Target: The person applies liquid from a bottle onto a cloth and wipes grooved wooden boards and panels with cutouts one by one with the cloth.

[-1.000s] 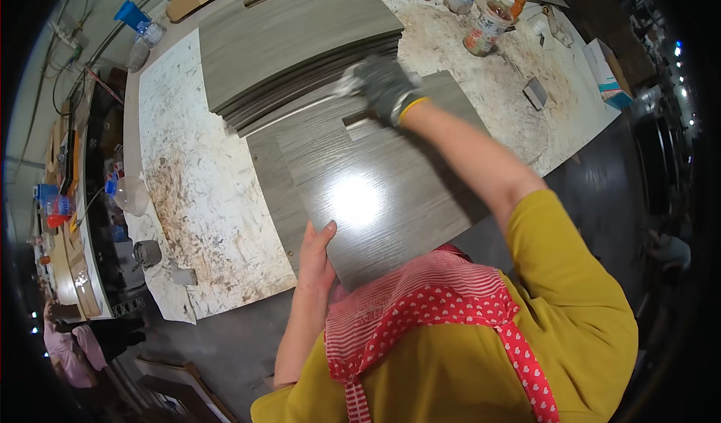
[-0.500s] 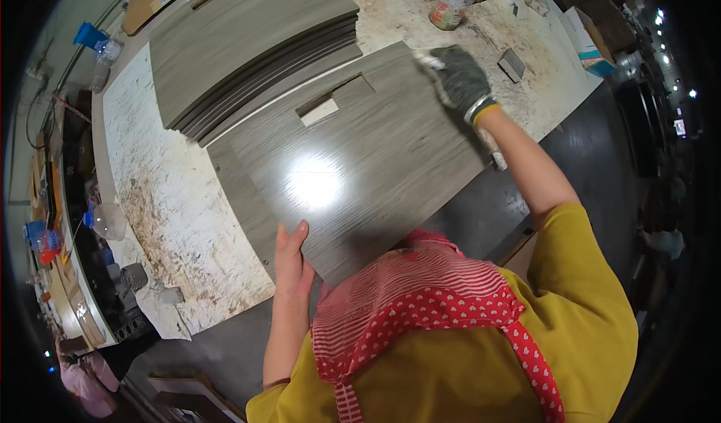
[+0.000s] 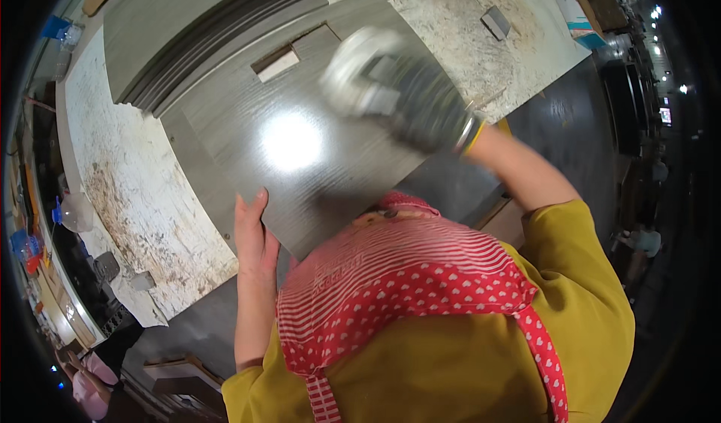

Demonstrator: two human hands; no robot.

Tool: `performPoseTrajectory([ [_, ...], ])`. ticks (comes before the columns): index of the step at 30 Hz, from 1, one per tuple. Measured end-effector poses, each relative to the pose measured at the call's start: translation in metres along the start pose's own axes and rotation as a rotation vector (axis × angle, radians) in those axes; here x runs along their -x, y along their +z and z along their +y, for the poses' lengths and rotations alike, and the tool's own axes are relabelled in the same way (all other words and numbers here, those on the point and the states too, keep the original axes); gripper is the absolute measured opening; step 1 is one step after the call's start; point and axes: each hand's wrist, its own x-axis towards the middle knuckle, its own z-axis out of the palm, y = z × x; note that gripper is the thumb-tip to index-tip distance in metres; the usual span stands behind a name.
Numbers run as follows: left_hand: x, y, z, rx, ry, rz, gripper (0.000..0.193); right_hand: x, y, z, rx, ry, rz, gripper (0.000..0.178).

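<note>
A grey wood-grain panel (image 3: pixel 342 156) with a rectangular cutout lies in front of me, its near corner against my apron. My bare left hand (image 3: pixel 254 231) grips its left near edge, thumb on top and fingers out of sight below. Above the panel's right half is my right hand (image 3: pixel 428 104) in a dark glove, smeared by motion. It is closed around a bunched white cloth (image 3: pixel 360 70). Another grey board (image 3: pixel 194 160) shows under the panel's left side. Beyond lies a stack of similar grey panels (image 3: pixel 165 21).
The worktable has a stained white top (image 3: pixel 135 175). At its far right are a small grey block (image 3: pixel 496 23) and a white-and-blue box (image 3: pixel 574 14). Clear plastic bottles (image 3: pixel 73 213) stand at the left. Another person (image 3: pixel 92 385) is at the lower left.
My right hand has swept left with the cloth, from the panel's far right corner to above its right half. My left hand keeps its grip. The whole view has shifted slightly.
</note>
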Motion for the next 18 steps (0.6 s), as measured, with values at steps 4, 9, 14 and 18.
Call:
performPoseTrajectory([
  [4, -0.003, 0.0, 0.0, -0.001, -0.006, -0.046, 0.045, 0.035, 0.007, -0.042, -0.446, 0.029, -0.062, 0.036],
  [9, 0.004, 0.001, -0.001, -0.008, 0.001, -0.058, 0.051, 0.122, -0.032, 0.098, -0.221, 0.771, -0.259, 0.033],
  [14, 0.011, -0.002, -0.007, -0.032, 0.014, -0.024, 0.054, 0.071, -0.023, 0.005, -0.328, 0.282, -0.088, 0.031],
  [18, -0.009, 0.007, -0.007, 0.024, -0.038, -0.054, 0.048, 0.035, -0.006, -0.015, -0.536, -0.079, -0.219, 0.04],
])
